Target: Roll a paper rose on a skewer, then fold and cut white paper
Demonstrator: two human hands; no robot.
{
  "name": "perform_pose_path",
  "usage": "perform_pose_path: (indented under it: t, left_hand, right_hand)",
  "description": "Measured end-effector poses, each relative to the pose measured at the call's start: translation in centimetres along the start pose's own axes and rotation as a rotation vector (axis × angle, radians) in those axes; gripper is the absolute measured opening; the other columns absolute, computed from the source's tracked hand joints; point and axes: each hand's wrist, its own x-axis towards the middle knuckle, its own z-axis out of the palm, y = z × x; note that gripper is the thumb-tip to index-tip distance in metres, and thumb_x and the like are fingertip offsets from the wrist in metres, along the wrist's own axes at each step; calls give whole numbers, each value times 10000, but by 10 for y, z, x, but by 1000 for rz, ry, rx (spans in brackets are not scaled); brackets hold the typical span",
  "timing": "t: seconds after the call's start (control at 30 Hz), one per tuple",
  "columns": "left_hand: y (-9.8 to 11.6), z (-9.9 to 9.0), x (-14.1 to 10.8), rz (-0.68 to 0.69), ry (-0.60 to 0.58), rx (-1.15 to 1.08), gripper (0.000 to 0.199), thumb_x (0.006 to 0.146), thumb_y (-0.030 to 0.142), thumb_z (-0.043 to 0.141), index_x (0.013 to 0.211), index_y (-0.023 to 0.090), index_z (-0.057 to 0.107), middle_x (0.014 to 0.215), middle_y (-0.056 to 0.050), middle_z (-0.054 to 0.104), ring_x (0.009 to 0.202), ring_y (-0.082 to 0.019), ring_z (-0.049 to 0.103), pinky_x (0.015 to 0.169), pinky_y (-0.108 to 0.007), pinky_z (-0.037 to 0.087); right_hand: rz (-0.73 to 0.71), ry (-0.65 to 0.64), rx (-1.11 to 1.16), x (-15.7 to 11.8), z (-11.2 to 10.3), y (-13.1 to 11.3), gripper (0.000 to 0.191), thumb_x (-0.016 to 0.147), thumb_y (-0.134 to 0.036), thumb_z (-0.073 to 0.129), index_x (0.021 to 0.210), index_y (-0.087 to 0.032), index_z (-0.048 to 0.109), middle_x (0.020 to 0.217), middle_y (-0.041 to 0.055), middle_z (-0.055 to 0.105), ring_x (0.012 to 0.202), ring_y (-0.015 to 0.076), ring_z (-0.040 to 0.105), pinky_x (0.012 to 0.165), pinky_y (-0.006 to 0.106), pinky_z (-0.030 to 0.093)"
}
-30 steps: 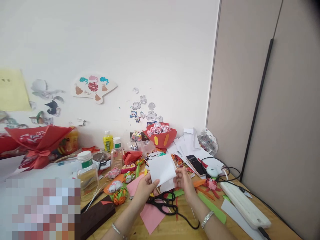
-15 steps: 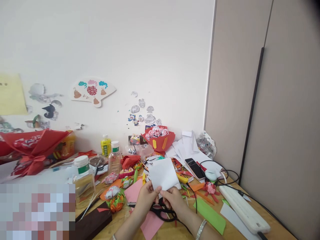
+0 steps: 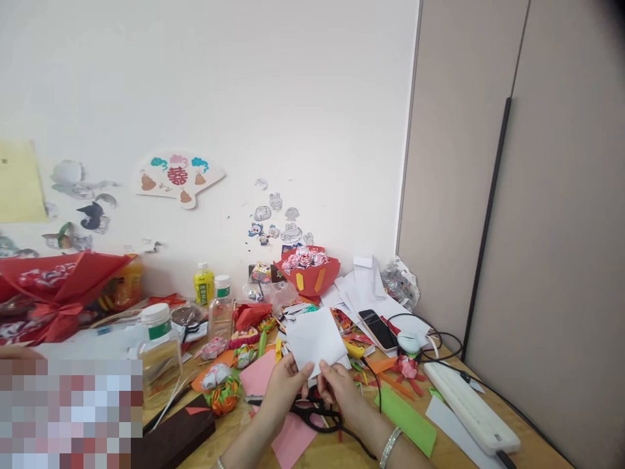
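Between my two hands is a roughly square sheet of white paper [image 3: 315, 339], held up off the table with its near edge toward me. My left hand [image 3: 288, 384] pinches the near left part, thumb on top. On the near right, my right hand [image 3: 339, 387] grips the same sheet, its thumb also on top. Below my hands lie black-handled scissors [image 3: 319, 420] on the table, partly covered by the hands. Pink paper [image 3: 295, 443] lies beneath the scissors, and a green paper strip [image 3: 407, 420] is to the right of my right hand.
Around the hands are crumpled paper flowers [image 3: 224, 396], a clear jar with a white lid [image 3: 159, 352], a dark box [image 3: 173, 433], a phone [image 3: 377, 329], a white power strip [image 3: 471, 407] with cables, and a red bouquet [image 3: 308, 273]. Part of another person shows at far left.
My thumbs have moved slightly apart along the paper's near edge, and the right thumb points up more. The view has shifted a little. Part of another person has appeared at far left.
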Motion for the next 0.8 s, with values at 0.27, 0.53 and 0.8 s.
perform_pose_path:
  t: [0.27, 0.53, 0.8]
  left_hand:
    - [5, 3, -3, 25, 6, 5, 456, 599, 565, 670, 758, 159, 537, 394, 90, 470, 311, -71, 403, 383, -195, 298]
    - [6, 3, -1, 38, -22, 3, 514, 567, 626, 658, 752, 166, 523, 408, 81, 480, 295, -76, 406, 360, -194, 272]
    - [-2, -3, 4, 15, -22, -3, 553, 530, 631, 681, 772, 160, 520, 414, 73, 508, 310, -86, 431, 363, -196, 275]
  right_hand:
    - [-79, 47, -141, -1, -10, -20, 569, 684, -719, 473, 438, -210, 408, 428, -60, 304, 436, 93, 271, 456, 243, 219]
    - [-81, 73, -103, -6, -15, -31, 531, 691, -707, 465, 475, -223, 427, 485, -32, 360, 465, 118, 317, 479, 263, 263]
    - [-71, 108, -67, 1, -23, -28, 576, 621, -757, 511, 480, -200, 478, 420, -58, 335, 424, 96, 287, 452, 247, 218]
